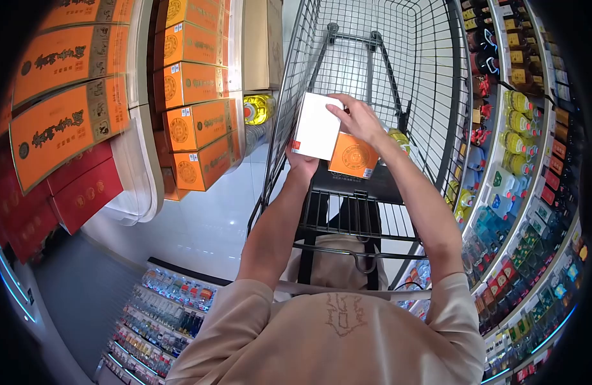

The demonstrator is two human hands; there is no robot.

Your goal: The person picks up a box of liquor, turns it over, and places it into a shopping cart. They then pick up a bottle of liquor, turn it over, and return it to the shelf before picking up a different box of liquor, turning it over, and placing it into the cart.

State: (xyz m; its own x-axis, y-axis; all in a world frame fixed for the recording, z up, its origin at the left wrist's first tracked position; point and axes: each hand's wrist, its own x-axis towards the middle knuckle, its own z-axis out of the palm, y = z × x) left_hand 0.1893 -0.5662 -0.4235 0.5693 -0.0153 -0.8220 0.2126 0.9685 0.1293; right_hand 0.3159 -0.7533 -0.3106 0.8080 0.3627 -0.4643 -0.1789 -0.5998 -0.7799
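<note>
A white box (pixel 316 131) with a small red mark at its lower corner is held up over the shopping cart (pixel 459 77). Beneath its lower left edge, my left hand (pixel 301 164) grips it, with the fingers mostly hidden. My right hand (pixel 360 118) grasps its upper right side, the thumb lying on the white face. Just below my right hand, an orange box (pixel 356 156) with a round emblem sits in the near part of the cart. A bottle with yellow contents (pixel 398 139) shows partly behind my right forearm.
Stacked orange boxes (pixel 196 83) and red boxes (pixel 87 192) stand on the left display. A yellow oil-like bottle (pixel 258 109) stands by a cardboard carton (pixel 262 45). Shelves of bottles (pixel 517 122) line the right; another bottle shelf (pixel 158 308) is at lower left.
</note>
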